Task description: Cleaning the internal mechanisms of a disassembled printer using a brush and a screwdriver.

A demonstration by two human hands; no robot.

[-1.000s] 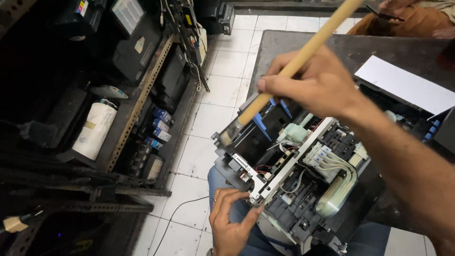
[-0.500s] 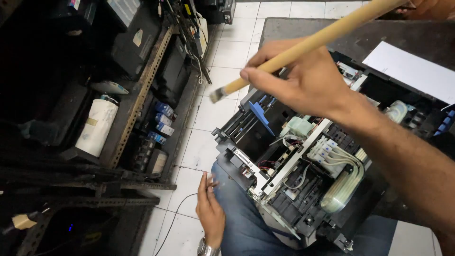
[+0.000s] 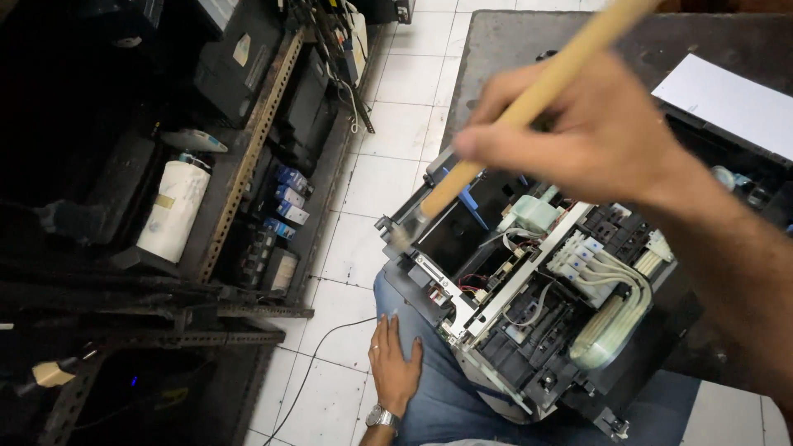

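Observation:
An opened printer (image 3: 537,306) with its cover off rests on my lap, showing white ink tubes, a metal rail and black plastic parts. My right hand (image 3: 586,136) grips a long wooden-handled brush (image 3: 529,107), whose bristle tip (image 3: 402,237) touches the printer's left upper corner. My left hand (image 3: 394,363) lies flat on my thigh in blue jeans, just left of the printer, holding nothing. A watch is on that wrist.
A metal rack (image 3: 248,165) at the left holds black printers, small ink cartridges (image 3: 285,198) and a white roll (image 3: 172,211). A dark table (image 3: 512,49) with a white sheet of paper (image 3: 731,103) stands behind the printer. A thin cable (image 3: 318,355) runs over the white tiled floor.
My left hand let go of the printer's front edge and came down flat on my thigh. The brush tip swung out to the left, then back down onto the printer's corner.

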